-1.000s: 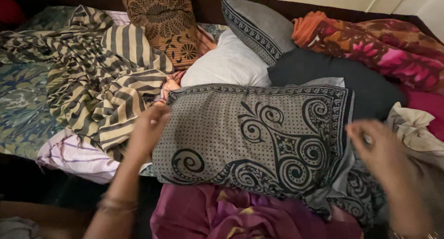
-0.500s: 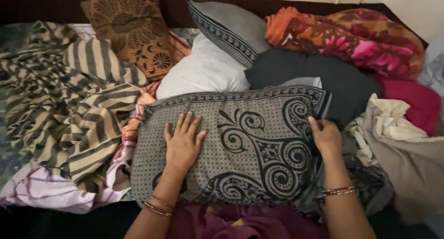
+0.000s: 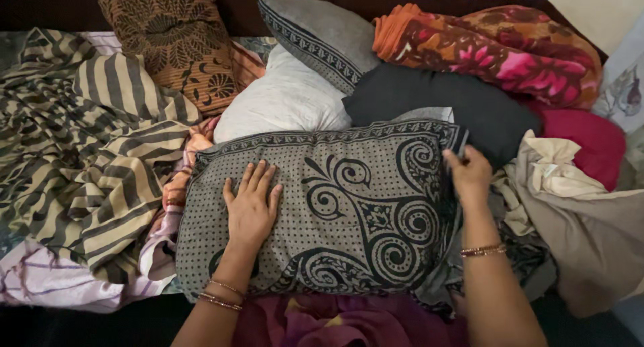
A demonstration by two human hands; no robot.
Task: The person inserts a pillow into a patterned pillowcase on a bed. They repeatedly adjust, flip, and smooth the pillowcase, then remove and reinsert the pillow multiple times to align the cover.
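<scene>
A grey pillow [image 3: 349, 206] with dark swirl and dot print lies across the middle of a bed. My left hand [image 3: 250, 206] rests flat on its left half, fingers spread. My right hand [image 3: 469, 174] is at the pillow's upper right edge, fingers curled on the cover's open end there. Both wrists wear thin bangles. Purple cloth [image 3: 335, 320] lies under the pillow's near edge.
A striped cloth [image 3: 100, 159] is heaped at the left. Behind the pillow sit a white pillow [image 3: 282, 98], a brown patterned pillow [image 3: 181, 38], a grey pillow [image 3: 315, 35], a dark cushion [image 3: 436, 95] and a floral blanket [image 3: 510, 48]. Beige cloth [image 3: 583, 219] lies at the right.
My left hand came from the pillow's left edge to lie flat on top. My right hand moved in from the right to the pillow's upper right edge. The view shifted slightly.
</scene>
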